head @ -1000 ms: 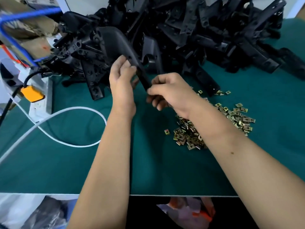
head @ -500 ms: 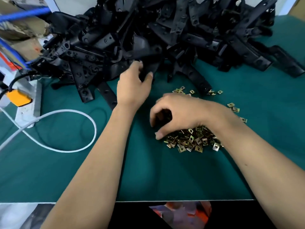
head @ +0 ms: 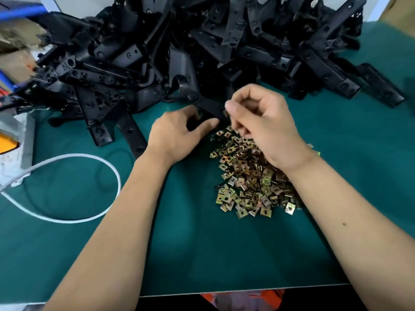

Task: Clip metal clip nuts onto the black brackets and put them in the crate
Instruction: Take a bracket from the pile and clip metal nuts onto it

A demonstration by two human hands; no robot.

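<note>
A big heap of black brackets (head: 224,41) fills the back of the green mat. One black bracket (head: 184,70) reaches forward from the heap, and my left hand (head: 177,133) grips its flat front end (head: 211,107) between thumb and fingers. My right hand (head: 262,122) hovers just right of that end with its fingers curled, pinching something small at the fingertips that looks like a clip nut; it is mostly hidden. A pile of brass-coloured clip nuts (head: 249,178) lies on the mat under my right wrist. No crate is in view.
A white cable (head: 89,157) loops over the mat (head: 213,248) at the left. A power strip (head: 18,158) with an orange plug (head: 6,144) sits at the left edge. The mat's front edge runs near the bottom of the view.
My left hand pulled a bracket's end forward out of the heap. My right hand rose from the clip-nut pile up to that end, fingers pinched together.
</note>
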